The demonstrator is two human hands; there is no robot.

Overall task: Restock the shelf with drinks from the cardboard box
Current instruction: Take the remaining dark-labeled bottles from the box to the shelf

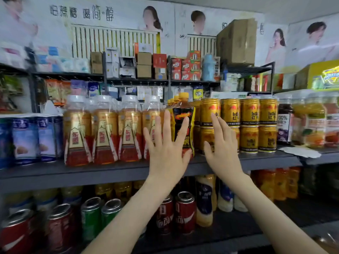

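Dark drink bottle point(183, 123) with a yellow cap stands upright on the grey shelf point(110, 173), at the front of a row of like bottles. Left hand point(166, 149), fingers straight and spread, lies flat against its front. Right hand point(222, 149), open too, hovers just right of the bottle before stacked gold cans point(249, 125). White-capped red-gold bottles point(104, 129) crowd its left side

One wide-angle view, worn on the person's head, faces the grey shelf point(91, 173) almost square-on and appears to tip slightly down. It is near enough that the left hand point(166, 153) and right hand point(222, 151) reach the front row. Straight lines bow towards the edges, and the far left is smeared.
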